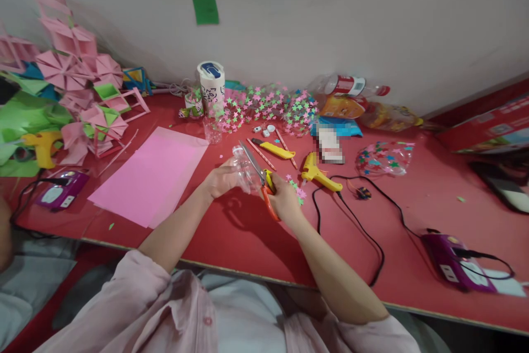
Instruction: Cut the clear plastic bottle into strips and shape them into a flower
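Note:
My left hand (221, 178) holds a clear plastic bottle (243, 170) above the red table (248, 237). In my right hand (285, 197) is a pair of scissors (259, 174) with yellow and orange handles. Its blades point up and left and lie against the bottle. Small pink and green paper stars (298, 190) lie right beside my right hand.
A pink paper sheet (151, 177) lies left. A yellow glue gun (317, 173), its black cable (363, 232), a yellow knife (278, 150) and pencils sit just behind my hands. Purple power strips (454, 256) (61, 189), pink paper crafts (82, 83), bottles (351, 86) and a cup (212, 86) line the back.

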A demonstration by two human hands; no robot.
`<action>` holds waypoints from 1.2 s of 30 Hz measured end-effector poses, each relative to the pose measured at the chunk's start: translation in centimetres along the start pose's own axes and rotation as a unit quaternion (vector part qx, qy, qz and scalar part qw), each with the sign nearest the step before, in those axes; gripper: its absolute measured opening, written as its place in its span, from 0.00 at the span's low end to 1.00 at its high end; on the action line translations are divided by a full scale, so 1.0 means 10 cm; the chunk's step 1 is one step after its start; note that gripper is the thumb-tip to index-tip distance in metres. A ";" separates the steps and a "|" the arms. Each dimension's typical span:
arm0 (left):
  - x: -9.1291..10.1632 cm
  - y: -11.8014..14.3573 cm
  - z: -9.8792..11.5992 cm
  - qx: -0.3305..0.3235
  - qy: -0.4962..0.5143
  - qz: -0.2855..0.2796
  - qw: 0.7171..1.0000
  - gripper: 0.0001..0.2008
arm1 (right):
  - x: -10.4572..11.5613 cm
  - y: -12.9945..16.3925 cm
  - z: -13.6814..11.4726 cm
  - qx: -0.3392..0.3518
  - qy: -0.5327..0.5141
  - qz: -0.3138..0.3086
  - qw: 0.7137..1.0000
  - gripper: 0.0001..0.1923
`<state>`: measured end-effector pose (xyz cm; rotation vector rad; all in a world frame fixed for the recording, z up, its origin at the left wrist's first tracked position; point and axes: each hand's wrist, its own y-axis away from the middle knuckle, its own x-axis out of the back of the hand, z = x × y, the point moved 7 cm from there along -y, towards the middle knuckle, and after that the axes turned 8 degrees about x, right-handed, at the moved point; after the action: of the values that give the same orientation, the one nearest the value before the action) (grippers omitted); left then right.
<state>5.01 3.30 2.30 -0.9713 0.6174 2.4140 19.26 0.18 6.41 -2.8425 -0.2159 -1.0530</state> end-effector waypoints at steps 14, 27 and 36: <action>0.09 -0.02 0.00 -0.030 -0.076 0.092 0.992 0.24 | 0.00 0.01 -0.05 -0.016 -0.039 -0.014 0.999 0.15; 0.36 0.03 0.33 -0.145 -0.022 0.257 0.955 0.16 | -0.14 0.06 -0.02 0.008 -0.077 -0.135 0.988 0.24; 0.62 0.19 0.60 -0.283 0.023 0.309 0.908 0.13 | -0.13 0.19 0.02 -0.016 -0.025 -0.280 0.960 0.27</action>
<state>-3.14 6.67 2.15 -1.1894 0.2468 3.2578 18.69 -1.81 5.31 -2.9038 -1.0651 -1.0618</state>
